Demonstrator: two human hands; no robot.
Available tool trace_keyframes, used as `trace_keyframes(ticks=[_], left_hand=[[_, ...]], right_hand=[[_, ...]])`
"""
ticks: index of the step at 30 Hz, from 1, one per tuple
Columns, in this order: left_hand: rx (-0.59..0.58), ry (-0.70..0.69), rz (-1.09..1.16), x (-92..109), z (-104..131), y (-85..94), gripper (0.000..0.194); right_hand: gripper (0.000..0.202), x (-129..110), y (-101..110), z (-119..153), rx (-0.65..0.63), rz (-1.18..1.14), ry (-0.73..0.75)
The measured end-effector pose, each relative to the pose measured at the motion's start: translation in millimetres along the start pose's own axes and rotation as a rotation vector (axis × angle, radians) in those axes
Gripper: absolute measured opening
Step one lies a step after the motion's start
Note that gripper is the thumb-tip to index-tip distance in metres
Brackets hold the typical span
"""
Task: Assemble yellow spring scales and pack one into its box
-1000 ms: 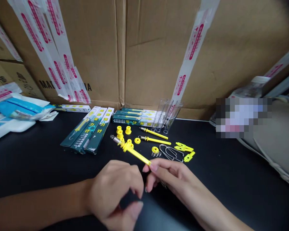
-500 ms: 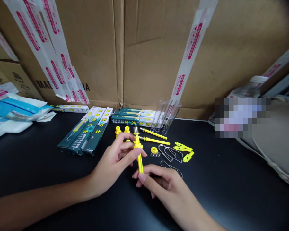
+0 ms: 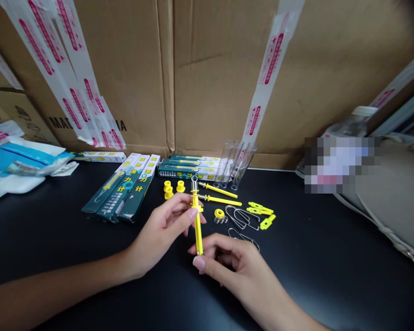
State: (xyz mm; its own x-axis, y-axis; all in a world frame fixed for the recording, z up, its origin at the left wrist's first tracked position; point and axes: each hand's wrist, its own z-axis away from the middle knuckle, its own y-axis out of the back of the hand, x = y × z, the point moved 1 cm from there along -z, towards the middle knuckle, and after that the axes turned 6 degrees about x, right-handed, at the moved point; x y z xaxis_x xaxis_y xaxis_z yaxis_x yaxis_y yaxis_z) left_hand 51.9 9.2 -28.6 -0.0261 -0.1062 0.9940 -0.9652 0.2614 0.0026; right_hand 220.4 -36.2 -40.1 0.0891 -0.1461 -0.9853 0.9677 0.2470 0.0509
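Note:
My left hand (image 3: 172, 218) is closed around the upper part of a yellow spring scale rod (image 3: 198, 232), its thumb lying along the front. A metal spring with a ring (image 3: 194, 183) sticks up from the rod's top. My right hand (image 3: 227, 262) pinches the rod's lower end between thumb and forefinger; a tiny metallic bit shows there, too small to make out. Beyond the hands lie two similar yellow rods (image 3: 222, 200) with springs. To the right are a yellow ring-shaped cap (image 3: 219, 213), small coil springs (image 3: 221, 220), bent wire hooks (image 3: 241, 218) and flat yellow tabs (image 3: 267, 222).
Yellow flanged caps (image 3: 181, 186) stand behind my left hand. Green-and-white spring scale boxes (image 3: 124, 188) lie left and at the back, with clear tubes (image 3: 243, 165) upright beside them. A bottle (image 3: 357, 122) and grey bag (image 3: 396, 193) stand right; a blue packet (image 3: 27, 156) lies left.
The rod has become more exposed, its lower end reaching further down, and the ring at its top now faces the camera. My right thumb has shifted slightly left and down. The camera view has shifted slightly.

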Motion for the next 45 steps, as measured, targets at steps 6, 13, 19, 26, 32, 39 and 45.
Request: trace_keyframes(ticks=[6, 13, 19, 26, 32, 39, 45], left_hand=[[-0.031, 0.018, 0.063, -3, -3, -1.1, 0.023], [-0.116, -0.04, -0.097, -1, 0, 0.9, 0.022], [-0.079, -0.016, -0.027, 1, 0, 0.1, 0.022], [-0.02, -0.048, -0.025, -4, -1, 1.0, 0.02], [-0.047, -0.03, -0.035, -3, 0, 2.8, 0.023], [-0.027, -0.069, -0.105, -1, 0, 2.1, 0.02], [-0.039, -0.021, -0.04, 0, 1, 0.8, 0.015]], right_hand=[[0.03, -1, 1, -1, 0.005, 0.024, 0.018], [0.034, 1, 2, -1, 0.005, 0.105, 0.05], [0.035, -1, 2, -1, -0.015, 0.062, 0.007], [0.043, 7, 2, -6, -0.005, -0.064, 0.004], [0.042, 11, 1, -6, -0.031, -0.12, 0.035], [0.038, 7, 2, -4, -0.087, -0.05, -0.051], [0.035, 4, 3, -1, -0.103, -0.013, -0.045]])
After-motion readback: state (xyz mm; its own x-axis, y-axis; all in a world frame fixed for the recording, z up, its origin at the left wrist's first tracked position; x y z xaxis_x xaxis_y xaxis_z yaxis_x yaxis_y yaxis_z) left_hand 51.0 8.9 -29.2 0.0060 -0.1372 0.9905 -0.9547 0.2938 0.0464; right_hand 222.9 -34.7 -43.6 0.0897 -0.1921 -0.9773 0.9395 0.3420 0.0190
